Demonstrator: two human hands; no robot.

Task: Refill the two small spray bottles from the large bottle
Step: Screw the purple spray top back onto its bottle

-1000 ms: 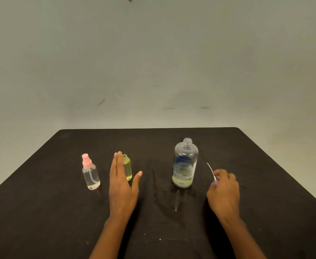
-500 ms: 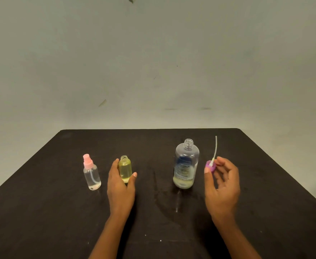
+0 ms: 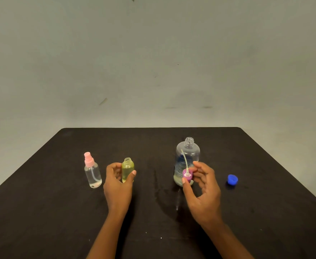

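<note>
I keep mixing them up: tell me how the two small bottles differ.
The yellow bottle is uncapped; the clear bottle wears its pink sprayer. The yellow bottle looks nearly full; the clear bottle holds little liquid. The left hand grips the yellow bottle; the clear bottle stands untouched. Both stand upright on the table.

Clear glossy plastic large bottle [image 3: 188, 157] and spray bottles [image 3: 93, 172] stand on a matt, dark table [image 3: 41, 212].
</note>
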